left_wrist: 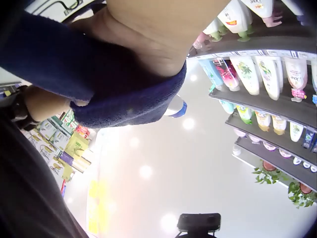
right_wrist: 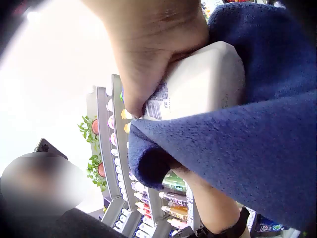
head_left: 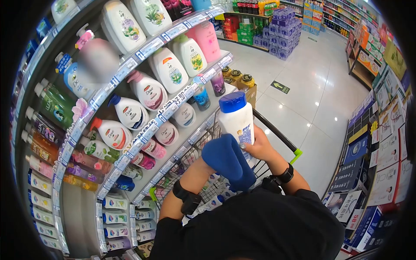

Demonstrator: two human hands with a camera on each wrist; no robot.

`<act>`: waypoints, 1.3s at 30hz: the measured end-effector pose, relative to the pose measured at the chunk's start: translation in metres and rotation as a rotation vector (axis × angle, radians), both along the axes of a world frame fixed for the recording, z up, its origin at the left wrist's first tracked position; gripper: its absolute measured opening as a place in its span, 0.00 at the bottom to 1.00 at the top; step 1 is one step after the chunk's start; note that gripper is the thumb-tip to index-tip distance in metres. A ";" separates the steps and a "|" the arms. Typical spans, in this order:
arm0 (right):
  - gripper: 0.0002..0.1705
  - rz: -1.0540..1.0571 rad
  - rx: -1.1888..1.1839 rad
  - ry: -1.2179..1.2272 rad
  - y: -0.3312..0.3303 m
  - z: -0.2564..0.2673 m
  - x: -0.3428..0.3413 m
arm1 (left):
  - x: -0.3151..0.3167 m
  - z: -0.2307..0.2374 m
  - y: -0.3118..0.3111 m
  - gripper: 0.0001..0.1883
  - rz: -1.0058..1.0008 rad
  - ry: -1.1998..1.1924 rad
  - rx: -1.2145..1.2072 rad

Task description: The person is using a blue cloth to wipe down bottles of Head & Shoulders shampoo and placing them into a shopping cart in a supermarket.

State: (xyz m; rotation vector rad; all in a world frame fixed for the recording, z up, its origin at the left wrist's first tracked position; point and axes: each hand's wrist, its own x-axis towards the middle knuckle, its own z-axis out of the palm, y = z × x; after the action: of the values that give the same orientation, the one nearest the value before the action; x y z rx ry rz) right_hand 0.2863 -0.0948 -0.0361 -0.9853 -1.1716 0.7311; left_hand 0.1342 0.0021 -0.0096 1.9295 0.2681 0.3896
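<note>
My right hand (head_left: 261, 145) grips a white bottle (head_left: 236, 118) with a blue flip cap, held upright over the shopping cart. Small print and a barcode show on the bottle's side in the right wrist view. A thick blue cloth (head_left: 222, 157) covers my left hand (left_wrist: 161, 57), leaving mainly its heel and wrist in sight. The cloth lies against the bottle's lower side, and a loose fold hangs toward my body. My left fingers are hidden in the cloth, so I cannot tell how they are bent.
Beneath my hands is a wire shopping cart (head_left: 279, 132) with green corner pieces, holding several bottles. Shelves of pump bottles (head_left: 149, 92) rise on the left. Stacked boxes (head_left: 346, 199) line the right side. Jars with yellow lids (head_left: 247, 80) stand beyond the cart, near purple drink packs (head_left: 284, 32).
</note>
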 end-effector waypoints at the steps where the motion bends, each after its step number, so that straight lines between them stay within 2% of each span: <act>1: 0.31 -0.004 -0.007 -0.054 -0.002 0.007 0.000 | -0.001 0.025 -0.008 0.13 0.061 -0.009 0.272; 5: 0.31 -0.092 0.029 -0.202 -0.003 0.013 -0.004 | 0.004 -0.005 0.013 0.15 -0.028 -0.248 -0.792; 8: 0.31 -0.118 0.078 -0.205 -0.005 0.020 -0.009 | 0.002 -0.010 0.021 0.16 -0.141 -0.212 -1.063; 11: 0.34 -0.076 0.124 -0.190 -0.005 0.014 -0.006 | -0.003 -0.015 0.013 0.17 -0.262 -0.148 -1.148; 14: 0.36 -0.013 0.102 0.025 -0.009 0.016 -0.006 | -0.001 -0.022 0.000 0.18 -0.326 -0.121 -1.189; 17: 0.38 0.066 0.078 0.172 -0.011 0.018 0.000 | 0.007 -0.037 -0.008 0.19 -0.325 -0.135 -1.223; 21: 0.36 0.112 0.099 0.200 -0.011 0.019 0.007 | 0.009 -0.029 -0.018 0.17 -0.358 -0.154 -1.076; 24: 0.35 0.166 0.086 0.206 -0.009 0.017 0.010 | 0.005 -0.039 -0.014 0.18 -0.241 -0.074 -1.087; 26: 0.34 0.158 0.069 0.203 -0.007 0.013 0.010 | 0.014 -0.105 0.012 0.19 -0.217 -0.032 -1.161; 28: 0.34 0.128 0.028 0.192 -0.003 0.005 0.010 | 0.015 -0.091 0.014 0.20 -0.218 -0.012 -0.875; 29: 0.34 0.116 0.006 0.187 -0.002 0.002 0.009 | 0.010 -0.071 0.014 0.19 -0.226 -0.008 -0.551; 30: 0.34 0.120 0.016 0.170 -0.001 0.000 0.008 | 0.005 -0.026 0.007 0.19 -0.229 -0.004 -0.225; 31: 0.34 0.123 0.024 0.155 -0.001 -0.002 0.006 | -0.003 0.028 -0.003 0.18 -0.173 0.228 0.342; 34: 0.35 0.136 0.020 0.145 -0.002 -0.007 0.004 | 0.001 0.000 0.001 0.15 -0.138 -0.108 -0.072; 37: 0.35 0.140 0.005 0.128 -0.006 -0.002 0.004 | 0.004 -0.023 0.002 0.14 -0.200 -0.138 -1.266; 39: 0.36 0.155 0.007 0.124 -0.008 -0.002 0.007 | 0.003 -0.033 0.005 0.14 -0.188 -0.038 -0.996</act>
State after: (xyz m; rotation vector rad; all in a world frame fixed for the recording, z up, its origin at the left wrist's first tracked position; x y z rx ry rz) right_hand 0.2937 -0.1031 -0.0385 -0.8376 -1.1493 0.8977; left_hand 0.1376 0.0066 -0.0425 0.9544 0.1960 0.1152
